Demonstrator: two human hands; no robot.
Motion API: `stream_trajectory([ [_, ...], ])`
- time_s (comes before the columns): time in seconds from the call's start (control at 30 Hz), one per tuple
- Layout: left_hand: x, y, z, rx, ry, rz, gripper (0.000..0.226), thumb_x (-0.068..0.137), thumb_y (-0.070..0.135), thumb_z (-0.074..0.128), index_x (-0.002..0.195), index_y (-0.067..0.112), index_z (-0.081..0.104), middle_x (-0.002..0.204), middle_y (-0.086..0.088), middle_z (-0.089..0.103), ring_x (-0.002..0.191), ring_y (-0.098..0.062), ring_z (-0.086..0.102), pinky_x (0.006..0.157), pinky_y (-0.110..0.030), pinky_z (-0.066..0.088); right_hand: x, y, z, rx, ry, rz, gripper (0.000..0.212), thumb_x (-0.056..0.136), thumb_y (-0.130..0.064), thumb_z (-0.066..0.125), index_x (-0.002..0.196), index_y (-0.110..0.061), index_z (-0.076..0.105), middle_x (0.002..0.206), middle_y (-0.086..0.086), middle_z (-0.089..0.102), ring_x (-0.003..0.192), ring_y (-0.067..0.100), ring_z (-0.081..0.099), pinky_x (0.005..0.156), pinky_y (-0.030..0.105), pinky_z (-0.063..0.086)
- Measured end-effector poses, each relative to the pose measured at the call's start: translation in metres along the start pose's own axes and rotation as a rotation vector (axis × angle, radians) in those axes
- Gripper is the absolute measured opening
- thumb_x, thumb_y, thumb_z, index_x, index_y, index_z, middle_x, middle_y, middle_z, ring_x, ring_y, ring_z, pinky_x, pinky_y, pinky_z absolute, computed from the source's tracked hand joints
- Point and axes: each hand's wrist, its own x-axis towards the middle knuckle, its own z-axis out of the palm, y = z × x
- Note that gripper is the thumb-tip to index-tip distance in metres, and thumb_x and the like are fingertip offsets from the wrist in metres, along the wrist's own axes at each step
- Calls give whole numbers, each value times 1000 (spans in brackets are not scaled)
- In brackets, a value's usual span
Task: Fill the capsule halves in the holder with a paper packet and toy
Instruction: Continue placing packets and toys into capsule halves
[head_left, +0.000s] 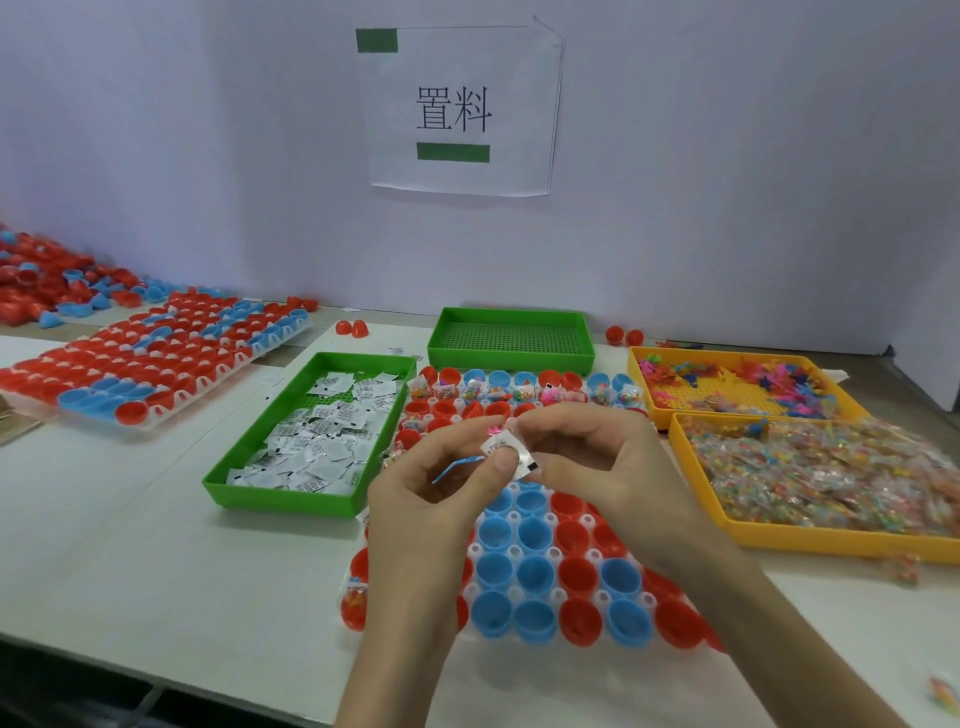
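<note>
The white holder (558, 555) sits front and centre, packed with red and blue capsule halves (535, 574). The far rows already have stuff in them and the near ones are open cups. A green tray (291, 496) of packets is on its left, and a yellow tray (810, 538) of bagged toys is on its right. Both hands hover over the holder's middle. The left hand (431, 499) and right hand (587, 457) both pinch one small white paper packet (501, 447) with black print. The left hand also grips a thin curved blue toy (457, 467), though it's too blurry to tell its shape.
</note>
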Motion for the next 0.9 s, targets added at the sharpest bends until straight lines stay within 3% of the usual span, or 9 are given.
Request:
stream_trajectory([
  [0.13, 1, -3, -1, -34, 66, 22, 12, 72, 17, 80, 84, 21, 80, 81, -2, 77, 74, -11, 71, 63, -15, 53, 1, 2, -3, -1, 127, -28, 31, 82, 7, 72, 99, -18, 78, 91, 0, 75, 89, 13, 71, 80, 20, 55],
  [0.3, 1, -4, 0, -141, 75, -11, 20, 61, 29, 81, 77, 17, 77, 80, -6, 75, 76, -15, 70, 66, -20, 54, 0, -1, 0, 46, -19, -47, 31, 79, 7, 75, 97, -19, 77, 85, 0, 74, 83, 11, 70, 77, 20, 55],
  [0.6, 1, -3, -1, -237, -38, -106, 17, 53, 32, 82, 65, 22, 75, 73, -2, 71, 70, -13, 65, 63, -19, 53, -1, -1, 2, 4, 41, -36, 21, 79, 9, 75, 92, -8, 73, 85, 7, 75, 83, 17, 72, 77, 22, 57],
  [0.9, 2, -4, -3, -126, -35, -31, 24, 58, 31, 82, 74, 14, 76, 79, -8, 75, 75, -16, 70, 67, -19, 54, 0, 3, 4, -68, 47, -90, 19, 80, 8, 75, 93, -6, 73, 84, 2, 75, 80, 14, 72, 74, 21, 57],
])
